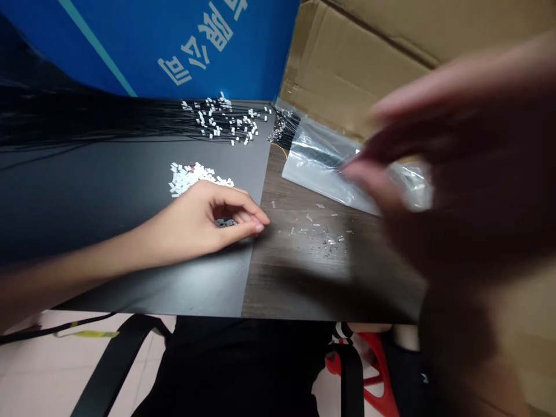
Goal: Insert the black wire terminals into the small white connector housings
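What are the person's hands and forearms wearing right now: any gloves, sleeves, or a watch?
The left hand is bare, with no glove, ring or watch visible, and its forearm shows no sleeve. The right hand is blurred and close to the camera; it looks ungloved, but finer details cannot be made out.

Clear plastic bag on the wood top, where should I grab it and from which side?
Pinch the clear plastic bag at its flat lower-left corner, coming from the near side. That corner lies flat and free of the black wires bunched at the far end, while your blurred right hand covers the bag's right part.
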`<action>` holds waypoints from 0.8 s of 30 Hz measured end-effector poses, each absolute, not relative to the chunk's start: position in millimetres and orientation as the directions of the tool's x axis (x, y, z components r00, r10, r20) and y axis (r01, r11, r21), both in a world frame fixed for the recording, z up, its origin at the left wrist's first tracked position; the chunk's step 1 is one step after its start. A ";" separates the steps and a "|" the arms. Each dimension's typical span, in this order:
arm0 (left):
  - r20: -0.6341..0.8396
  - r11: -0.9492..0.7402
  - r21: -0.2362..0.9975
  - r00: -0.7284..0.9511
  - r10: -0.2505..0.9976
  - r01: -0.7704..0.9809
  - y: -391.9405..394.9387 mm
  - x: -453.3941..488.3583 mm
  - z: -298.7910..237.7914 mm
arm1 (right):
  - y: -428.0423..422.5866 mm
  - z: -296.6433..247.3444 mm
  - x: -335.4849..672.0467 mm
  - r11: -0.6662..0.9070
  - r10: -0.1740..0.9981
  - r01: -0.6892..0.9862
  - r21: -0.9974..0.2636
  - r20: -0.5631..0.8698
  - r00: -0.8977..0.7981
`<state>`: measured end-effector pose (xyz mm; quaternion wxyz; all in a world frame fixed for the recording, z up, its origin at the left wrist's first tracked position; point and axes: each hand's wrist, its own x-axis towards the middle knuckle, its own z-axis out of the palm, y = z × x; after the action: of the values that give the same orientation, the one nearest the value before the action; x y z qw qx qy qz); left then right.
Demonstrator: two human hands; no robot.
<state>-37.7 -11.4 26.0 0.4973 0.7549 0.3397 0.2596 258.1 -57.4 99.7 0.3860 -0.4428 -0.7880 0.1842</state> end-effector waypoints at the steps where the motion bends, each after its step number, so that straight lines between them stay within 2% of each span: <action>1: 0.057 -0.258 0.934 0.610 0.790 0.247 -13.5 -35.7 24.1 | -64.0 93.7 249.0 0.584 0.804 0.567 -0.581 0.507 -0.311; 2: 0.058 -0.243 0.940 0.589 0.806 0.239 -15.6 -33.6 22.1 | -68.9 84.5 240.0 0.641 0.764 0.550 -0.535 0.518 -0.385; 4: 0.054 -0.212 0.952 0.561 0.826 0.221 -19.7 -30.0 19.0 | -74.1 60.6 225.4 0.637 0.770 0.524 -0.565 0.477 -0.423; 10: 0.037 -0.176 0.963 0.546 0.837 0.205 -28.7 -28.8 18.2 | -78.2 15.8 220.4 0.538 0.841 0.379 -0.753 0.448 -0.304; 20: 0.031 -0.187 0.957 0.562 0.826 0.222 -30.5 -28.3 20.4 | -86.1 10.4 219.4 0.647 0.762 0.417 -0.638 0.556 -0.332; 24: 0.046 -0.193 0.959 0.556 0.830 0.208 -30.9 -26.8 22.1 | -85.1 10.7 216.8 0.653 0.757 0.370 -0.661 0.578 -0.303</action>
<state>-26.8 -30.9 22.1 0.5205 0.7122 0.3642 0.2988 216.8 -85.1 10.7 0.4669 -0.3613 -0.7800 0.2076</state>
